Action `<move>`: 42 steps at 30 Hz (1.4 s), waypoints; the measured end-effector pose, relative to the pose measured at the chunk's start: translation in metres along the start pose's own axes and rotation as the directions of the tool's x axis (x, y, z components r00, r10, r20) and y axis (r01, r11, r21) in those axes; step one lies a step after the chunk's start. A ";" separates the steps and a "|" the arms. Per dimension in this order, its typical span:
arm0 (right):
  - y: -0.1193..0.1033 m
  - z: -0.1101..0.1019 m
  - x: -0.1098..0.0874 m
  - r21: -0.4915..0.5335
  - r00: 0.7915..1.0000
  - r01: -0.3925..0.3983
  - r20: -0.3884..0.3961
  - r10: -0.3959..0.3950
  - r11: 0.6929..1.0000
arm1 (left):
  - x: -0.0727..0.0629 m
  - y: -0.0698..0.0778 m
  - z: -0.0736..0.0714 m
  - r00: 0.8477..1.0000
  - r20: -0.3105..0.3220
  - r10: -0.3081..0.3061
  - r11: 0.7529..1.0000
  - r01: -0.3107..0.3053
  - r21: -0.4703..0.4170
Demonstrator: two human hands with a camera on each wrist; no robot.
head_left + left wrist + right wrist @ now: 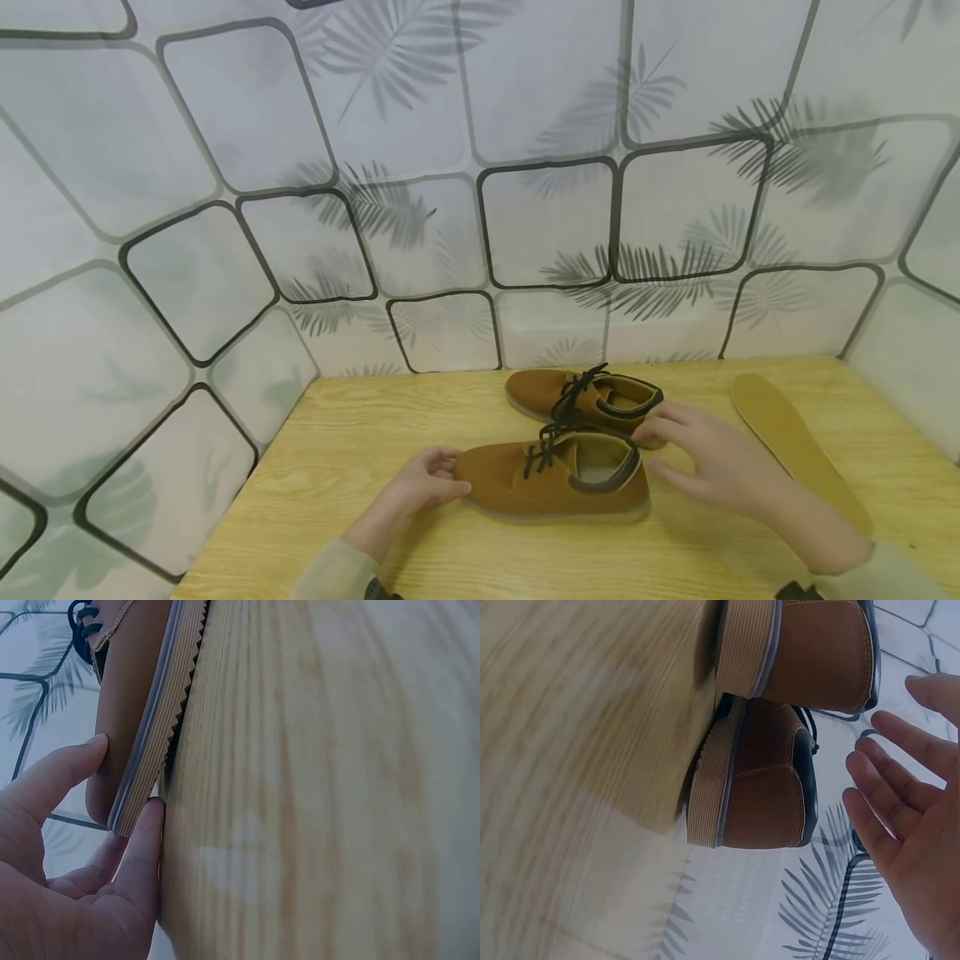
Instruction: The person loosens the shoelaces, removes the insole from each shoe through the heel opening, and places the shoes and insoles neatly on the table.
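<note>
A brown lace-up shoe (491, 479) with dark laces and a dark padded collar lies nearest me, its toe to the left. My left hand (423, 483) grips that toe; in the left wrist view the thumb presses the upper (135, 697) and the fingers reach round to the ridged sole (150, 735). Behind it stands the matching brown shoe (540, 392), partly covered by the near one. Close to the heels is my right hand (708, 458), its fingers spread and loosely bent. From the right wrist, that hand holds nothing and sits apart from the near heel (821, 652).
A tan insole (795, 442) lies flat on the right side of the wooden table (360, 433). White covering with dark outlined squares and leaf prints (547, 225) rises behind the table and along both sides.
</note>
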State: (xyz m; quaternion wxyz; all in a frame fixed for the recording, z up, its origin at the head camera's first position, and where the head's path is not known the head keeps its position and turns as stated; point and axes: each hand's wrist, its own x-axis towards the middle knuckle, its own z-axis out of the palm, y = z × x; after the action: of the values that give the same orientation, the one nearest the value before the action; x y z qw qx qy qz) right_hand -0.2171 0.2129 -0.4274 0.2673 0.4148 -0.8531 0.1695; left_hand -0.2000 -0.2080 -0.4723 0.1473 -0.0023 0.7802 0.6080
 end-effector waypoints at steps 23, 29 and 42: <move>-0.006 0.018 0.001 0.026 0.992 -0.054 0.119 0.051 0.998 | 0.002 -0.001 0.000 1.000 0.004 -0.001 1.000 0.001 -0.003; -0.006 0.018 0.000 0.065 0.985 -0.090 0.155 0.079 0.994 | 0.001 -0.001 0.000 1.000 0.001 -0.004 1.000 0.004 -0.005; -0.004 0.019 -0.004 0.165 0.899 -0.314 0.369 0.237 0.935 | 0.001 -0.001 0.000 1.000 -0.001 0.001 1.000 -0.001 -0.011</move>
State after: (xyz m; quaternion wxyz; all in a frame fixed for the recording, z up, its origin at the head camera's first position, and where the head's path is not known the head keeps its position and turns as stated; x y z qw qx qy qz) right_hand -0.2182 0.2034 -0.4450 0.0403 0.3395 -0.9126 0.2241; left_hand -0.2007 -0.2079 -0.4740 0.1465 -0.0032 0.7768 0.6125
